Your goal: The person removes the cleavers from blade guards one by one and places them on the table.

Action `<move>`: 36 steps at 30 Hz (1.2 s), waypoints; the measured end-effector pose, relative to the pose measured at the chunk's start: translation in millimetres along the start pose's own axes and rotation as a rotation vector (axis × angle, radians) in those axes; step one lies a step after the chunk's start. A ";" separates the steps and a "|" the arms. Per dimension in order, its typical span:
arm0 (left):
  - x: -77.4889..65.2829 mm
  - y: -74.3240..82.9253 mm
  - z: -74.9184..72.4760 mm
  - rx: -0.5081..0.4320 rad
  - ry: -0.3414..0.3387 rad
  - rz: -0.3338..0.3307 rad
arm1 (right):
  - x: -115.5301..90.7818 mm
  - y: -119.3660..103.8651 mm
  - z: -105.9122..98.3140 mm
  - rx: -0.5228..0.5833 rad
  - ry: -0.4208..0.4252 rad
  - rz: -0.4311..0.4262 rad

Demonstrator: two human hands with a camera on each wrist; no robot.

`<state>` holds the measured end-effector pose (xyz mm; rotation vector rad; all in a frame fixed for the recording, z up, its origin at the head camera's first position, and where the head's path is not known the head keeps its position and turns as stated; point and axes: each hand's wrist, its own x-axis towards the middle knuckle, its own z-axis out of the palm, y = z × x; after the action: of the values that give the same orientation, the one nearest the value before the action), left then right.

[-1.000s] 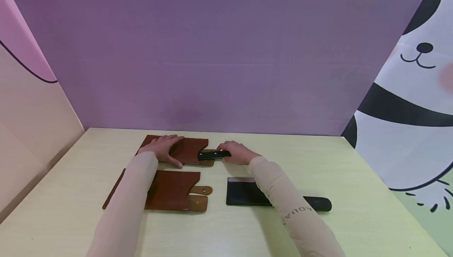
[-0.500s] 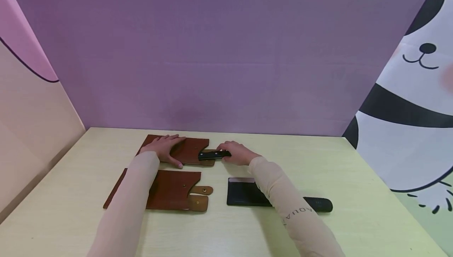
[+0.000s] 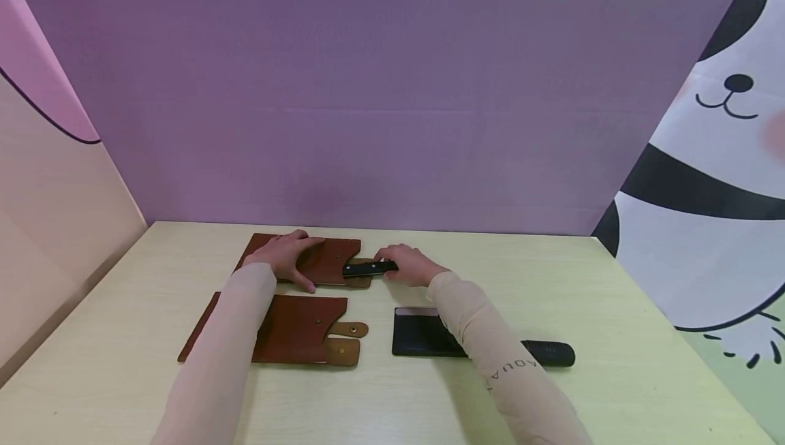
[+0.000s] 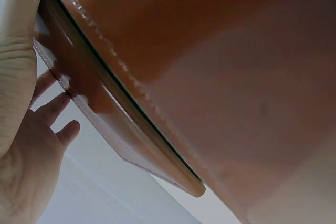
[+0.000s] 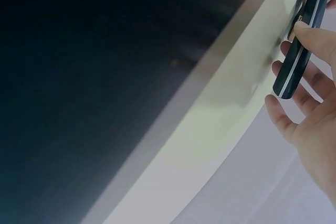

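In the head view, my left hand (image 3: 283, 255) rests with spread fingers on the far brown leather knife sheath (image 3: 331, 259). The left wrist view shows this hand's fingers (image 4: 67, 132) along that sheath's edge. My right hand (image 3: 412, 266) pinches the black riveted handle of a knife (image 3: 368, 268) between thumb and fingers. The handle lies at the sheath's right end, over its tan strap; the blade is out of sight, apparently inside the sheath. In the right wrist view the handle (image 5: 294, 72) sits between thumb and fingertips.
A second brown sheath (image 3: 300, 329) with two tan straps lies nearer, partly under my left forearm. To its right lies a black cleaver (image 3: 418, 336) with a pale edge, partly hidden by my right sleeve (image 3: 490, 343). A purple backdrop (image 3: 380, 125) stands behind the table (image 3: 392, 397).
The left hand's fingers shift slightly on the far sheath. My right hand and the knife handle stay almost where they were.
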<state>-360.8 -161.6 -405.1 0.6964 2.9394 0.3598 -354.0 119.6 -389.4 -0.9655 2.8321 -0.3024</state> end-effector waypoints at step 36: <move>-3.2 1.4 -7.7 0.034 0.053 0.041 | -3.7 -2.6 -4.2 0.068 0.048 -0.098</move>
<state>-358.6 -163.4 -397.1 0.7641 2.9916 0.3385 -350.3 120.4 -384.5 -1.0993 2.8014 -0.4355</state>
